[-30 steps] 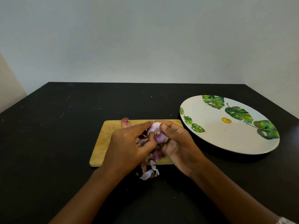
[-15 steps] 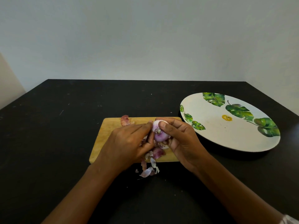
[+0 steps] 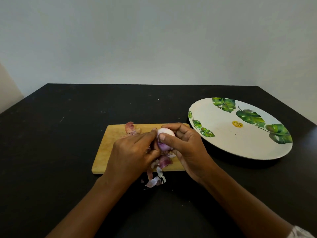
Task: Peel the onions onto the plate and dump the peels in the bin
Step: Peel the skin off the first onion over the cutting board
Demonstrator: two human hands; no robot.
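A black table [image 3: 51, 152] stands against a plain pale wall [image 3: 154, 40], and the view looks down on it from the person's head. One wooden cutting board [image 3: 109, 143] lies at the middle of the table, its long side facing the person. One large white plate [image 3: 223, 136] sits just right of the board, close to its far right corner. It is printed with three big green leaves along its far and right side, three small ones on its left rim, and a single yellow mark [image 3: 237, 124] near the centre.

There is one onion [image 3: 167, 132], held above the board between two hands. The right hand [image 3: 190, 148] grasps it, with the fingers curled over the top and the thumb pressed on the near face. The left hand [image 3: 133, 152] meets it from the left, its fingertips pinching at the onion's side. Whether they hold loose skin or the bulb itself cannot be told. The onion shows pale white on top and purple lower down.

Peels lie in three places. One reddish strip [image 3: 130, 128] is at the board's far edge. A purple heap [image 3: 163, 160] sits on the board beneath the hands, and a few pale scraps [image 3: 154, 182] lie on the table just off the near edge. The pieces in the heap overlap too much to count.
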